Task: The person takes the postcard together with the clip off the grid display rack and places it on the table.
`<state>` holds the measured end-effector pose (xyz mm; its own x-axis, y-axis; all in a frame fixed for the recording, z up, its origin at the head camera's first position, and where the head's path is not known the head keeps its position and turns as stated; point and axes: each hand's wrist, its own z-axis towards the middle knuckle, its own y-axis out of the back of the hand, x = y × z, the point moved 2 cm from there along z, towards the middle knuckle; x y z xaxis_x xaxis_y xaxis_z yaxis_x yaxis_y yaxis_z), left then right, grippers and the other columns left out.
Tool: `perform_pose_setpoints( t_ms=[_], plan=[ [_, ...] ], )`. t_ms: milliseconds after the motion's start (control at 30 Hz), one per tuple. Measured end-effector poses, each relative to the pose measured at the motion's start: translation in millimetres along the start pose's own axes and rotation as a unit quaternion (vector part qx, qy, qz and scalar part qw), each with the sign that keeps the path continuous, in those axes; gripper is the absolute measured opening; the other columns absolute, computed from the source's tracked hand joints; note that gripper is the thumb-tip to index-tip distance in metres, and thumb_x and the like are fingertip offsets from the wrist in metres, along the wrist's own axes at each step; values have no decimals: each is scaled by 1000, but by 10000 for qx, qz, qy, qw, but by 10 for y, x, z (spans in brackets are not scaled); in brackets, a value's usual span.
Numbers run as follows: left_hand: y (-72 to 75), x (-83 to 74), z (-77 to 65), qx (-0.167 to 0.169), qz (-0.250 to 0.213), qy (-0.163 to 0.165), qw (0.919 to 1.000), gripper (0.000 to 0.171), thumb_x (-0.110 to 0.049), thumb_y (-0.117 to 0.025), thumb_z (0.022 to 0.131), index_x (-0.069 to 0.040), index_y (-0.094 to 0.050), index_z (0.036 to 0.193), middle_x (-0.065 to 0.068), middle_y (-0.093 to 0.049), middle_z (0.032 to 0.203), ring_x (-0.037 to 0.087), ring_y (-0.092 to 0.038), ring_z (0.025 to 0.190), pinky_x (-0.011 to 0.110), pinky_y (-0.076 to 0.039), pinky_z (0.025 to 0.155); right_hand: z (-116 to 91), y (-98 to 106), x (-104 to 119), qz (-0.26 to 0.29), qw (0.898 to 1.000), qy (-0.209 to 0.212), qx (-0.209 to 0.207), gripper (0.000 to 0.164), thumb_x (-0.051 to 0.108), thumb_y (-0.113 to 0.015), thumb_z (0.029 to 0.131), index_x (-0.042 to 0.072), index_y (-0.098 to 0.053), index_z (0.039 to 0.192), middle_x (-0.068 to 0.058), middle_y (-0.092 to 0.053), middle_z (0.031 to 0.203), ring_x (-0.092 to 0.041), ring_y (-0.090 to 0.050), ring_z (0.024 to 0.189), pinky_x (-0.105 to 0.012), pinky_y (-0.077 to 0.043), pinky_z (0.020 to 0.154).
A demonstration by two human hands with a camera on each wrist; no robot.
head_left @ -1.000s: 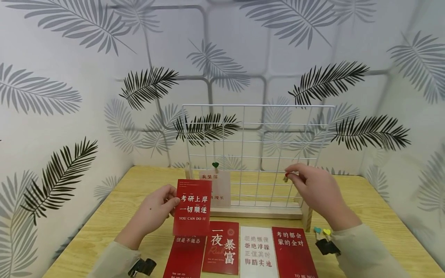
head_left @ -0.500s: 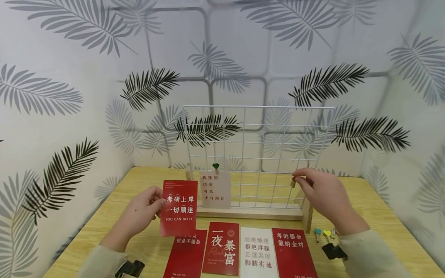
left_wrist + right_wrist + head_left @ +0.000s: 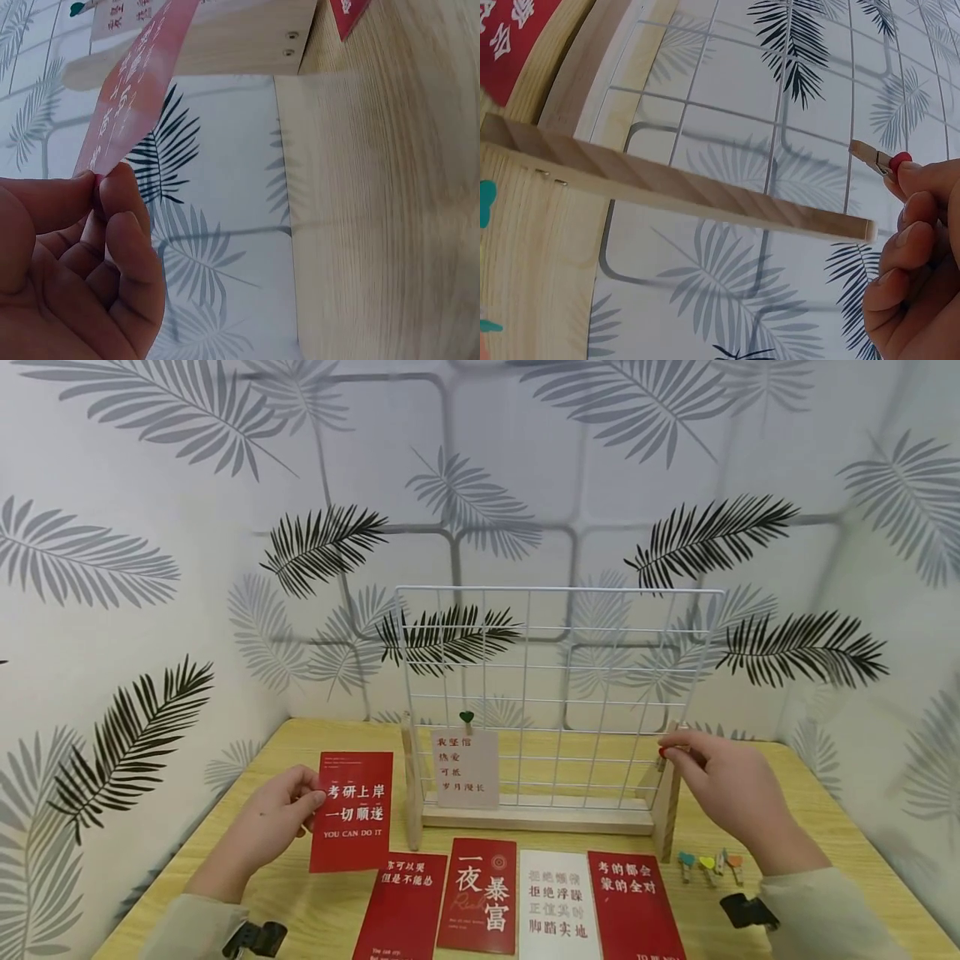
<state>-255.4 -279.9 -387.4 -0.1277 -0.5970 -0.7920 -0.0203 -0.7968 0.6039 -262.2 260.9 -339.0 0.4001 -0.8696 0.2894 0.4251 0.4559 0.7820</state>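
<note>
My left hand (image 3: 262, 818) pinches the edge of a red card (image 3: 351, 810) with white lettering, held upright to the left of the stand. In the left wrist view, thumb and forefinger grip that card (image 3: 135, 90) by its edge. At the stand's right post, my right hand (image 3: 727, 781) pinches a small wooden clothespin (image 3: 871, 156) topped with red. A white wire grid (image 3: 558, 693) stands in a wooden base (image 3: 536, 820). On its lower left hangs a white card (image 3: 465, 768) under a green-heart clothespin (image 3: 467, 720).
In front of the base lie a red card (image 3: 401, 906), another red card (image 3: 477, 897), a white card (image 3: 558, 906) and a further red card (image 3: 637, 906). Several small clothespins (image 3: 708, 865) with coloured hearts lie at the right on the wooden table (image 3: 832, 860).
My left hand has carried the red card leftward, uncovering the hung white card and the left post. My right hand has moved right with the clothespin, from the grid to the right post.
</note>
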Motion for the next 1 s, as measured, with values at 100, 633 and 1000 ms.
perform_pose_setpoints(
  t_ms=[100, 633, 1000],
  plan=[
    [60, 56, 0, -13, 84, 71, 9999, 13, -15, -53, 106, -2, -52, 109, 10, -57, 84, 26, -59, 74, 35, -52, 62, -14, 9, -62, 6, 9999, -108, 97, 14, 17, -67, 99, 14, -74, 111, -3, -73, 86, -12, -43, 54, -31, -33, 48],
    [111, 337, 106, 60, 254, 527, 9983, 13, -12, -50, 106, 1, -53, 110, 10, -59, 86, 23, -60, 74, 40, -51, 64, -219, 72, -533, 7, 9935, -874, 730, 22, 27, -56, 105, 13, -71, 114, -4, -71, 91, -16, -43, 54, -33, -34, 48],
    [47, 459, 248, 171, 453, 747, 9960, 14, -10, -50, 106, 2, -52, 113, 9, -61, 90, 21, -58, 74, 36, -50, 62, -350, 45, -851, 50, 9825, -1094, 1505, 21, 26, -60, 104, 10, -73, 110, -4, -71, 92, -16, -50, 63, -35, -39, 54]
  ],
)
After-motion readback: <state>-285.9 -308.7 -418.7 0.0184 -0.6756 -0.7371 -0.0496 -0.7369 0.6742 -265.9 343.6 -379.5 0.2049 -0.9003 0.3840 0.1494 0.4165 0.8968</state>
